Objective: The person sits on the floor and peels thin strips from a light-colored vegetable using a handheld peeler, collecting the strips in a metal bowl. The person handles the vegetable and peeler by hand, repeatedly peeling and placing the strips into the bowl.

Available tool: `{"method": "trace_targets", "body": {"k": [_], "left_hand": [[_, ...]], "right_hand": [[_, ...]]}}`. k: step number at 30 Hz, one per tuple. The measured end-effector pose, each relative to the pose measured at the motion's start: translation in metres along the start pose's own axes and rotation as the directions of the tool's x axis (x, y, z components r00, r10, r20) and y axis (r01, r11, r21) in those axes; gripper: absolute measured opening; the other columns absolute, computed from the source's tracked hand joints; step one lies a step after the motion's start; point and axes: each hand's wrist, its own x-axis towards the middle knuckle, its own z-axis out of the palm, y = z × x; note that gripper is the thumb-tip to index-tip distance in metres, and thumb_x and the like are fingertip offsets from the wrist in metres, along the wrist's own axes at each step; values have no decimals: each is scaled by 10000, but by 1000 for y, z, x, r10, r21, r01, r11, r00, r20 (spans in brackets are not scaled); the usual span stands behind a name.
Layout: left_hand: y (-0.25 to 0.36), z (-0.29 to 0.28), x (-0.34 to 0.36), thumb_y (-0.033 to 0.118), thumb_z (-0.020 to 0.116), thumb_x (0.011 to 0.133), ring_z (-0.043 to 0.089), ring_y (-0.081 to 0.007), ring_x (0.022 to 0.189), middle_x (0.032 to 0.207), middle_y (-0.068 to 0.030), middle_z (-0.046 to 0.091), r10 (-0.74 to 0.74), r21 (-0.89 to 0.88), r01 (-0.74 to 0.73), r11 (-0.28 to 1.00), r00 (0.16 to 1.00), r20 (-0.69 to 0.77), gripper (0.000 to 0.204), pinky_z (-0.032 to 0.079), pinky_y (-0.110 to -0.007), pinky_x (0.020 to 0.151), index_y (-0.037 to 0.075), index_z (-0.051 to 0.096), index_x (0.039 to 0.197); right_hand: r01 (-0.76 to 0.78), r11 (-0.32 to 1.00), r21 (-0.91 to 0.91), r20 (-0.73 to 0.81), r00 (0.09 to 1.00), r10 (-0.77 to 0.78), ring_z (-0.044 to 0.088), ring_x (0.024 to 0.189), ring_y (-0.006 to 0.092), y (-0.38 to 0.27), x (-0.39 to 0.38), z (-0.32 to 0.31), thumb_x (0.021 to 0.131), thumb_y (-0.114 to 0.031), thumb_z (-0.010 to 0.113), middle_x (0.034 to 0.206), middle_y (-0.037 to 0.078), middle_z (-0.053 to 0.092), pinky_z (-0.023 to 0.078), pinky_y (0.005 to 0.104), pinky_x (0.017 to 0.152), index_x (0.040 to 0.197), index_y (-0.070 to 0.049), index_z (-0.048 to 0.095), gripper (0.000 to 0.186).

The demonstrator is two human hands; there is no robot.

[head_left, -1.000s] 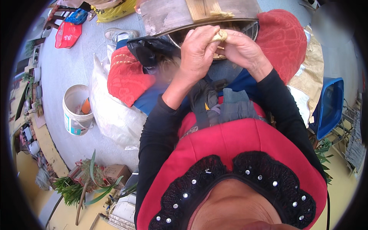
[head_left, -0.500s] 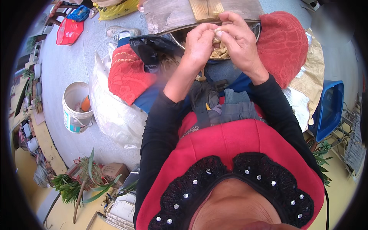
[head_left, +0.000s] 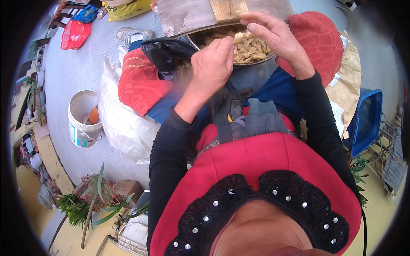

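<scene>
Between my knees sits a round basin (head_left: 244,64) with many pale tan, folded-looking dry pieces (head_left: 253,49) in it. My left hand (head_left: 212,62) is closed above the basin's left side, and what its fingers hold, if anything, is hidden. One pale tan piece (head_left: 239,37) shows just past its fingertips; I cannot tell whether it is held or lies among the others. Over the far right part of the basin my right hand (head_left: 277,37) is open, thumb and fingers apart. A black plastic bag (head_left: 164,53) lies left of my left hand.
A wooden board (head_left: 183,19) spans the basin's far side. Red cloths cover my left knee (head_left: 143,81) and right knee (head_left: 316,51). A white sack (head_left: 128,132) and a white bucket (head_left: 83,123) stand at left; a blue plastic tub (head_left: 367,121) is at right.
My hands were together, pinching a small tan piece. They have moved apart: the left drew back toward me and left, the right opened. More of the basin's contents shows.
</scene>
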Motion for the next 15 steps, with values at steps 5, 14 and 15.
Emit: {"method": "trace_targets", "body": {"k": [5, 14, 15], "left_hand": [[-11, -11, 5, 139, 645, 898, 647, -325, 773, 852, -109, 664, 5, -44, 0, 999, 993, 118, 128, 520, -364, 652, 49, 658, 988], [-22, -19, 7, 164, 606, 969, 483, -89, 649, 692, -36, 582, -176, -311, 310, 898, 903, 393, 183, 437, -266, 606, -4, 670, 1007], [-22, -17, 8, 165, 605, 970, 480, -88, 647, 690, -31, 575, -157, -342, 308, 888, 902, 403, 184, 434, -263, 605, -4, 668, 1006]], "right_hand": [[-66, 968, -242, 278, 951, 134, 447, 600, 111, 1, -12, -10, 947, -195, 636, 611, 36, 507, 410, 294, 563, 859, 9, 653, 223], [362, 659, -659, 306, 930, -204, 612, 1038, 283, -14, -16, -17, 890, -236, 674, 1093, 113, 657, 457, 357, 877, 1208, -80, 621, 358], [419, 574, -704, 327, 908, -262, 597, 1080, 294, -19, -13, -13, 876, -246, 683, 1130, 103, 652, 441, 376, 921, 1240, -100, 610, 399]]}}
